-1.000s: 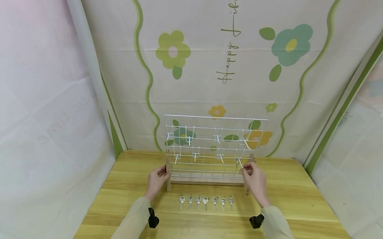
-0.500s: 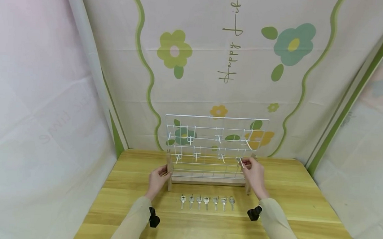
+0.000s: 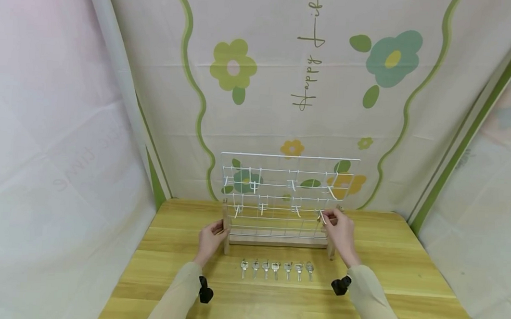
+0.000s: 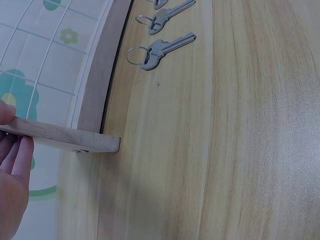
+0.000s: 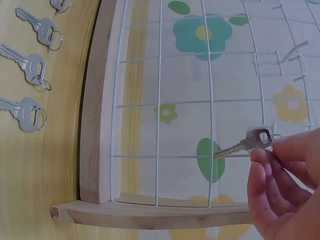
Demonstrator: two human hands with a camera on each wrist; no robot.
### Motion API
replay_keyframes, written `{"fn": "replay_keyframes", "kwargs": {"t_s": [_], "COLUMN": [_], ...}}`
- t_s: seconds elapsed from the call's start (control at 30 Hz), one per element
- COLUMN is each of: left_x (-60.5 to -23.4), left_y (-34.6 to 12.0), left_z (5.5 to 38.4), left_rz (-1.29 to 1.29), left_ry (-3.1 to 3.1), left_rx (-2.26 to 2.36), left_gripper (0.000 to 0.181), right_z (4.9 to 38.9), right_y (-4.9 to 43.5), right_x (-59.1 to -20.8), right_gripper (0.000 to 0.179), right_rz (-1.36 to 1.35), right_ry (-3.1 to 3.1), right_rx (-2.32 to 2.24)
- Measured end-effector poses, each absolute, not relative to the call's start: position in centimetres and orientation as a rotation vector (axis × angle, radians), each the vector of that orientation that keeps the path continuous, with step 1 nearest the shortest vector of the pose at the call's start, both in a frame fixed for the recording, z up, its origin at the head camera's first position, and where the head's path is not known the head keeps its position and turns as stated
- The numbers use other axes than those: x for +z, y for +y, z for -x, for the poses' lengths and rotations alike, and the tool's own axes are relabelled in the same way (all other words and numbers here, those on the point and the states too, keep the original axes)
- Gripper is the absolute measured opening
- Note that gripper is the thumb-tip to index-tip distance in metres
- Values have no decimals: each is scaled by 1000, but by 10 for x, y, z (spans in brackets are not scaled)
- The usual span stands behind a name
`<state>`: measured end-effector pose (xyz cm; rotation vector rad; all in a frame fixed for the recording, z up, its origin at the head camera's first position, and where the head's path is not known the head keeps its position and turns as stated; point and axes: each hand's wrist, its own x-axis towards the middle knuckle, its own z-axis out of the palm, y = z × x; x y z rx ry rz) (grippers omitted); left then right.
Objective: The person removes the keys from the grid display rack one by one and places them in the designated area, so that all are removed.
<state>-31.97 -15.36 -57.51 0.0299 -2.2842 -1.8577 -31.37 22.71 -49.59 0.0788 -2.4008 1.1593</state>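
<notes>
A white wire grid rack with hooks stands on wooden feet joined by a wooden bar. My left hand grips the rack's left wooden upright, thumb on one side and fingers on the other. At the rack's right end, my right hand is beside the rightmost lower hook. In the right wrist view, it pinches a silver key at its ring end, with the blade pointing left across the grid. The fingers partly hide the ring, so I cannot tell whether it is on the hook.
Several silver keys with rings lie in a row on the wooden table in front of the rack. Other white hooks jut from the grid in two rows. A flower-printed cloth hangs behind.
My right hand has moved slightly left and up with the key, closer to the rightmost lower hook. My left hand has stayed on the upright. The row of keys lies as before.
</notes>
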Motion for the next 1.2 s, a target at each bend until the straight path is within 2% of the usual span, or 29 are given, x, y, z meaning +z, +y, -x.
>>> {"fn": "replay_keyframes", "kwargs": {"t_s": [0.33,0.57,0.8,1.2], "left_x": [-578,-579,-578,-578], "left_y": [-153,-153,-153,-153], "left_z": [320,317,319,321], "left_rz": [-30,76,-42,-63], "left_ry": [-2251,-2199,-2251,-2253], "left_rx": [-1855,-1792,-1868,-1869], "left_gripper": [40,37,40,40], "right_z": [299,288,280,270], "right_y": [231,231,231,233], "right_x": [-492,-491,-490,-485], "right_gripper": [4,4,4,4], "right_rz": [-168,-171,-174,-192], "right_ry": [-2366,-2418,-2416,-2379], "right_rx": [1024,1070,1070,1065]}}
